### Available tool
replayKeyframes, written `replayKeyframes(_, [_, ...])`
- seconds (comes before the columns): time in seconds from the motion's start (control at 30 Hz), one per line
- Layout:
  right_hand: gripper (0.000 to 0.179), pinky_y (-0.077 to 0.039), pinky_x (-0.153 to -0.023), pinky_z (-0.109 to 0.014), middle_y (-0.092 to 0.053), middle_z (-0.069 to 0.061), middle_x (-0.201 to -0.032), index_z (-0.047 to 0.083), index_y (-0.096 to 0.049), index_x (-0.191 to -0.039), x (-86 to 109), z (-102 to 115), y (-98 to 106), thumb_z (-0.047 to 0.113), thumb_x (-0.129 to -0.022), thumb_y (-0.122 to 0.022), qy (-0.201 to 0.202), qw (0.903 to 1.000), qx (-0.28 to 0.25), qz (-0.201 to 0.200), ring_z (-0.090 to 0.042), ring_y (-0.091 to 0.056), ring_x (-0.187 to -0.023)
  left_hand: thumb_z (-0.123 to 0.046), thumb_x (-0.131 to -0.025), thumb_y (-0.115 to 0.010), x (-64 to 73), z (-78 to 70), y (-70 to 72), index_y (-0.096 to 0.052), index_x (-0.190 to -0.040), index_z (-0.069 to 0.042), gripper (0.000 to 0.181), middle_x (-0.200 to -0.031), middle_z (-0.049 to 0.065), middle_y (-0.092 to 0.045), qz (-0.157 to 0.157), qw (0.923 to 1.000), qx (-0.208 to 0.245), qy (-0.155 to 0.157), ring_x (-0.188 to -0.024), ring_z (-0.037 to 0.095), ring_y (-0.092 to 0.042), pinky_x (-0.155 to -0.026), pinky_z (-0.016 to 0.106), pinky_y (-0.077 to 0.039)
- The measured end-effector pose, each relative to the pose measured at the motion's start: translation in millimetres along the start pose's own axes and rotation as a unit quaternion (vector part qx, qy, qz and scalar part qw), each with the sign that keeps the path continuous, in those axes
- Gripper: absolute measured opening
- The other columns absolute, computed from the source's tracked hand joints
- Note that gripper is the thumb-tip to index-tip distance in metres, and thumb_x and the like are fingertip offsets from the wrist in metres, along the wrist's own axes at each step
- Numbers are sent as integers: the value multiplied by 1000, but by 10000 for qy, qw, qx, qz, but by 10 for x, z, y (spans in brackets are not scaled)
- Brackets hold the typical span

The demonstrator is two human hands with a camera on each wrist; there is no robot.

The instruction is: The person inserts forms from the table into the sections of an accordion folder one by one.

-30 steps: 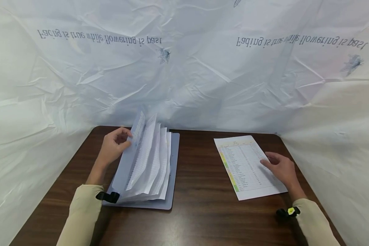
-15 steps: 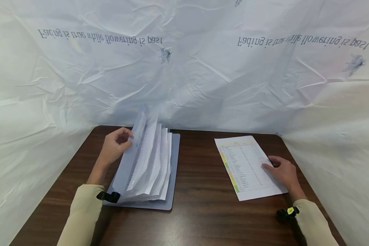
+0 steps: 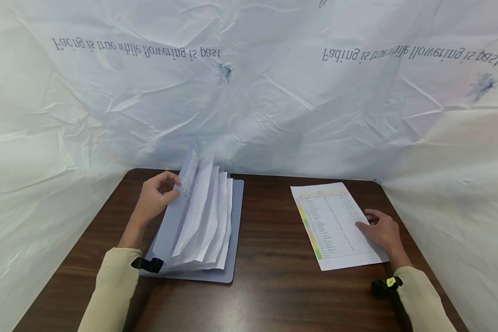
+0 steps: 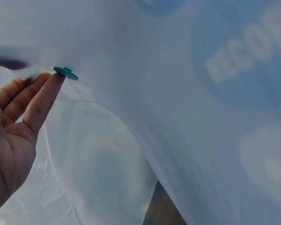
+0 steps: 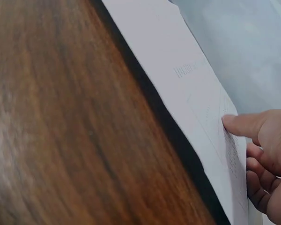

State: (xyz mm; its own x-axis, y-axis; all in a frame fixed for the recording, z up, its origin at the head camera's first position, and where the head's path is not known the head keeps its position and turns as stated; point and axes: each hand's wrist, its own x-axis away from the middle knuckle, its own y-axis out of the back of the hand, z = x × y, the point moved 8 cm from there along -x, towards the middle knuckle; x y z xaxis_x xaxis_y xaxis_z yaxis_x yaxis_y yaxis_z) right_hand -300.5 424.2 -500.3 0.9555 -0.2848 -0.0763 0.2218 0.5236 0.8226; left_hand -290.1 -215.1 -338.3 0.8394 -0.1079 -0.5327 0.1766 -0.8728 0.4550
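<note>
A bluish translucent document folder [image 3: 168, 226] lies at the table's left, its cover flap raised. My left hand [image 3: 153, 196] pinches the flap's edge. In the left wrist view the fingers reach to a teal snap button [image 4: 66, 73] on the flap. White printed sheets [image 3: 203, 221] fan out inside the folder. On the right, my right hand [image 3: 383, 230] grips the right edge of a printed table sheet [image 3: 336, 226] with a coloured column down its left side. In the right wrist view the thumb [image 5: 243, 125] presses on top of this sheet, with the other fingers curled at its edge.
The brown wooden table [image 3: 269, 286] extends between the folder and the sheet. A wrinkled white curtain [image 3: 265, 101] with printed lettering hangs behind the table and along both sides. Black wrist cameras sit at both cuffs.
My right hand has slid slightly toward me and right along the sheet's edge, and its fingers have curled around that edge. The left hand and folder have stayed nearly still.
</note>
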Motion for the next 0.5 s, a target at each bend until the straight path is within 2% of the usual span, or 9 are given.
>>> replayKeyframes(0.1, [60,-43,-79,-46,-62,-30,-117,-8,-53,-138,-8,-47,10,20,-91,-77,-148,9999,-15,-14,-38,-55,-97,14,-80,-66,3,-1,5,-65,-96,7,18,-92,18,-68,-16,10000,20,-8,-76,8,-58,-65,19,-47])
replayKeyframes(0.27, [57,-44,-77,-45,-60,-29,-116,-7,-55,-138,2,-96,9,22,-93,-75,-330,9992,-44,206,-37,-54,-96,14,-80,-66,7,-14,10,-65,-97,7,18,-92,17,-67,-30,10000,57,-17,-76,7,-57,-66,19,-46])
replayKeyframes(0.5, [46,-46,-72,-39,-63,-30,-116,-8,-60,-129,52,-31,41,22,-96,-68,-188,9988,-168,421,-35,-60,-93,14,-80,-66,5,-23,7,-65,-96,7,18,-91,17,-67,-6,9999,-97,-57,-76,6,-57,-67,18,-47])
